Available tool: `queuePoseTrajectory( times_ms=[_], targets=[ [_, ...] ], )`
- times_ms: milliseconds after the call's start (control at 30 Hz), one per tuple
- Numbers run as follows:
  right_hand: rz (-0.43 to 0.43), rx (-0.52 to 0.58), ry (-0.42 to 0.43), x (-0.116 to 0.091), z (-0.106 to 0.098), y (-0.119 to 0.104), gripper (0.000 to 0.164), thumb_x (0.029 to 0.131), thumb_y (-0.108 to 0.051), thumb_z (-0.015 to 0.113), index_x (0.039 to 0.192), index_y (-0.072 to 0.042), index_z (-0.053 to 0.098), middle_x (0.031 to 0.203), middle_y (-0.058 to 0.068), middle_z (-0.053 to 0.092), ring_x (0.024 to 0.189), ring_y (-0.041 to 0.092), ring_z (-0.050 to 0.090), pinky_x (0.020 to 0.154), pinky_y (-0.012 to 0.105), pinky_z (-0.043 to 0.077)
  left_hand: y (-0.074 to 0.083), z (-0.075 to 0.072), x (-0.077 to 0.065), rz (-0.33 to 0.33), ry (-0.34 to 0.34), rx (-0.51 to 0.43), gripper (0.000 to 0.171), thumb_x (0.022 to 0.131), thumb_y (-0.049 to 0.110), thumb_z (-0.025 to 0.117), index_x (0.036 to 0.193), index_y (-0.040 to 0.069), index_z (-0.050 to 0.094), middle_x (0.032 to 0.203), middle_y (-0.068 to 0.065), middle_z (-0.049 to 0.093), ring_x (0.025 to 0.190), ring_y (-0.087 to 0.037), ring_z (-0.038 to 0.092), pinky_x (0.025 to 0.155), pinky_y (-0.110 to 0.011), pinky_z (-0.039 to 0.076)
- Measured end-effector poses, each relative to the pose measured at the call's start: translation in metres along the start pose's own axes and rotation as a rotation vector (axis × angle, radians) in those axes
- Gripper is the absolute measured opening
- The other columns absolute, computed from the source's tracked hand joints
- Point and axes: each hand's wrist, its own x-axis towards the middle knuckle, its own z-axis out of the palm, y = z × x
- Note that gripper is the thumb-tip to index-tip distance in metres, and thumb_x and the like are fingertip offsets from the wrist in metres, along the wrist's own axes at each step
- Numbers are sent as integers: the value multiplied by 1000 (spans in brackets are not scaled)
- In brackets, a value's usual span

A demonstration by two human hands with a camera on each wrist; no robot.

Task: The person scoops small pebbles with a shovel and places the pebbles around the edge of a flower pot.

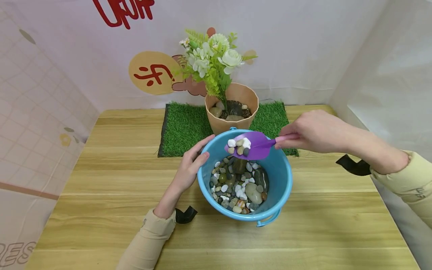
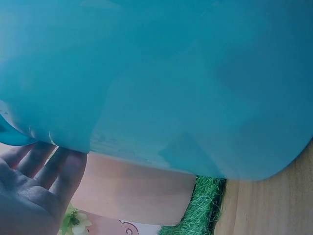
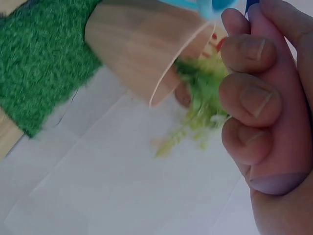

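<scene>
My right hand (image 1: 312,131) grips the pink handle (image 3: 283,103) of a purple trowel (image 1: 261,145), its fingers curled round it. White, tan and grey pebbles (image 1: 240,146) lie on the trowel's blade, which hangs above the far part of a blue bucket (image 1: 287,187). Inside the bucket are many stones (image 1: 253,193) of mixed sizes and colours. Against the bucket's left side rests my left hand (image 1: 189,168), the thumb at the rim and the fingers fairly straight along the outside. The left wrist view shows its fingers (image 2: 68,174) touching the blue wall.
Behind the bucket, a peach flowerpot (image 1: 233,125) holds stones, dark soil and white flowers (image 1: 216,56) with green leaves. It stands on an artificial grass mat (image 1: 182,127). Everything rests on a wooden table (image 1: 118,180), with printed cloth walls (image 1: 293,48) behind and at the sides.
</scene>
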Motion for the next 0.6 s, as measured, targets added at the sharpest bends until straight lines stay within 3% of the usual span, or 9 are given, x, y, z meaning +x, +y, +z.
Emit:
queuePoseTrajectory(
  times_ms=[233,367,500,600],
  targets=[
    [195,-50,-19,5,-14,32,52,98,-47,71,61,-24,43,57,-14,29,55,2,28,55,20,22,-1,-1,0,2,-5,-14,55,106,14,45,159,1,42,152,-30,55,134,-51,60,101,-57,61],
    [274,-50,-66,13,-19,50,45,100,-49,68,66,-22,56,58,-10,39,57,8,39,55,23,29,-1,-1,0,2,-3,-7,55,106,14,45,159,2,42,151,-30,56,134,-51,61,100,-59,61],
    [299,-41,-101,21,-24,62,35,102,-49,65,82,-21,73,60,-8,49,62,12,49,59,26,38,0,0,-1,2,-4,-5,55,106,15,46,159,2,42,151,-29,56,133,-51,61,100,-59,62],
    [312,-38,-127,28,-26,70,36,103,-51,63,91,-19,77,61,-7,48,63,13,49,60,27,39,0,0,-1,-1,-1,-8,55,106,15,46,159,2,42,151,-29,56,133,-50,61,100,-58,62]
  ],
)
